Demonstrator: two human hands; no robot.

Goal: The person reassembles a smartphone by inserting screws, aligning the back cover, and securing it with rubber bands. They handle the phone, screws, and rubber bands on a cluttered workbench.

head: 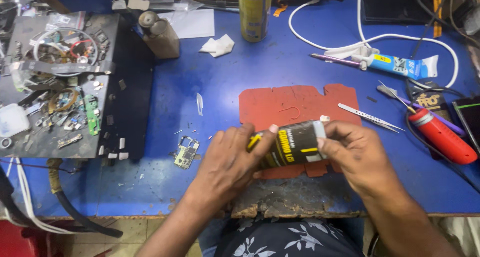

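Item: black-and-yellow packet [292, 144], held over the red mat [285, 104] at 6 o'clock of my blue bench [225, 72]. My left hand [227, 159] and right hand [352, 154] both pinch its ends, fingers closed. Tweezers [370, 117] at 2 o'clock, circuit board [186, 153] at 9.

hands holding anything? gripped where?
Both hold one small black-and-yellow box: left hand grips its left end, right hand its right end, above the red mat.

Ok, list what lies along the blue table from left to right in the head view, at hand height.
Black tray of scrap parts → small circuit board → left hand → black and yellow box → right hand → red-handled tool.
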